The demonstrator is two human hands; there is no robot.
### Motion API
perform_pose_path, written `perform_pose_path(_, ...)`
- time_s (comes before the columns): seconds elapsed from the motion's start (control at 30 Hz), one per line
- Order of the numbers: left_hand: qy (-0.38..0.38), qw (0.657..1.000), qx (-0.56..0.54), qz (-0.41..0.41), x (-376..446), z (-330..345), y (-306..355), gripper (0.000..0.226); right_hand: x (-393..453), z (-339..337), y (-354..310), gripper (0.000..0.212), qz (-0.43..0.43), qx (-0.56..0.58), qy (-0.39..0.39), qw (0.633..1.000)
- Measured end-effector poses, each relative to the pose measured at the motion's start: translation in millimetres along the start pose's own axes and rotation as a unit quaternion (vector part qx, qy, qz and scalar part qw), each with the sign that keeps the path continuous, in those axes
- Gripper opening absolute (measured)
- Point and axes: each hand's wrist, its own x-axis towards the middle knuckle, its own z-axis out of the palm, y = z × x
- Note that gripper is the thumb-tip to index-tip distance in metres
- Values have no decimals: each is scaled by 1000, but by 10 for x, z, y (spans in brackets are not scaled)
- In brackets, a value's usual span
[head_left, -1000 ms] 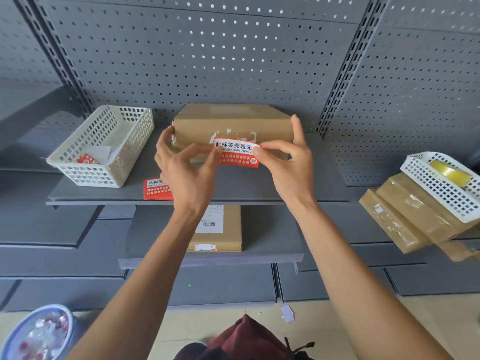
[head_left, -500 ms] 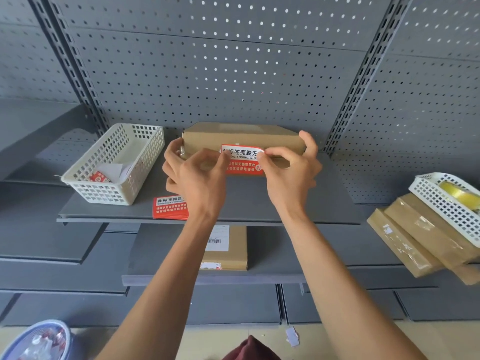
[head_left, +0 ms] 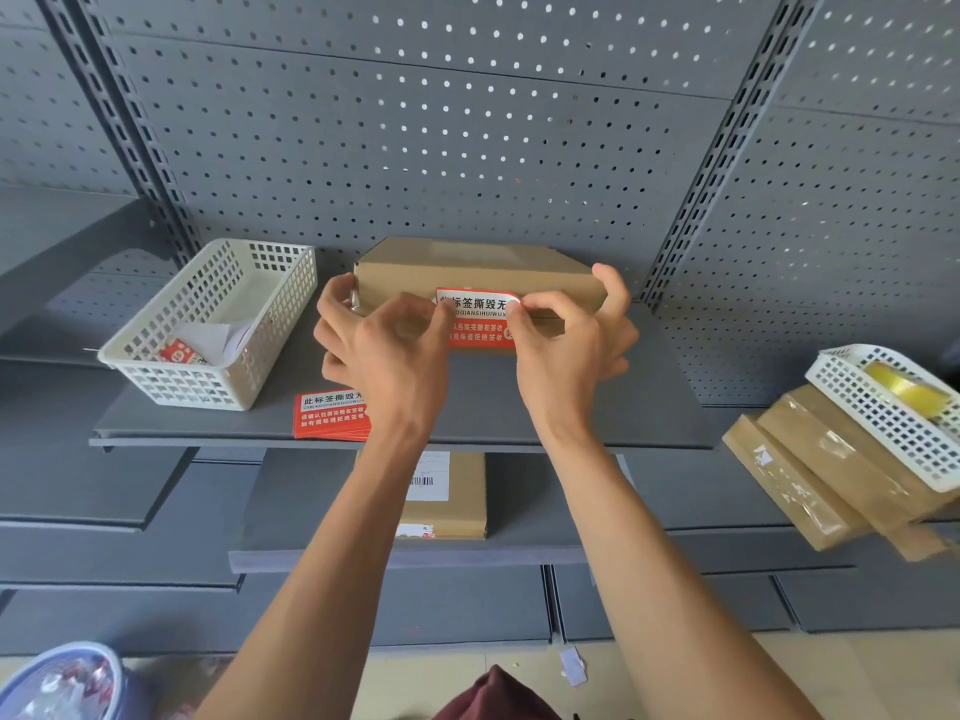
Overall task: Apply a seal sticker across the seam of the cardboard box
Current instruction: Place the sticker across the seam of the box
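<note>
A flat brown cardboard box [head_left: 467, 267] lies on the grey shelf [head_left: 623, 407], its front face toward me. A red and white seal sticker [head_left: 475, 317] sits against that front face, spanning the seam. My left hand [head_left: 384, 350] pinches the sticker's left end, with its other fingers around the box's left corner. My right hand [head_left: 566, 345] presses the sticker's right end with thumb and forefinger, its outer fingers hooked over the box's right end.
A white basket [head_left: 218, 324] with papers stands left on the shelf. A stack of red stickers [head_left: 330, 415] lies at the shelf's front edge. Another box [head_left: 457, 496] rests on the lower shelf. At right, taped boxes [head_left: 831, 475] and a white basket [head_left: 893, 413] holding tape.
Both hands carried the sticker forward from mid-air onto the box's front face. The fingers now press it there, and the view has tilted upward.
</note>
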Motion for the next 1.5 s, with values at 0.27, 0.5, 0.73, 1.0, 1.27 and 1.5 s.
perform_pose_path(0.27,9,1000,13,5,-6,17,-18,17,-15,50,23,15,9,-3,7,1000)
perform_pose_path(0.5,15,1000,23,6,-25,49,-35,17,-36,57,43,18,12,-5,12,1000)
perform_pose_path(0.73,18,1000,17,12,-27,52,-57,18,-27,52,61,17,12,3,13,1000)
perform_pose_path(1.0,13,999,36,29,-8,21,-112,23,-4,48,111,13,12,41,25,999)
perform_pose_path(1.27,16,999,29,32,23,1,-110,30,7,102,129,11,20,63,38,997)
perform_pose_path(1.5,12,999,12,35,108,-52,-81,55,35,85,150,53,18,123,41,991)
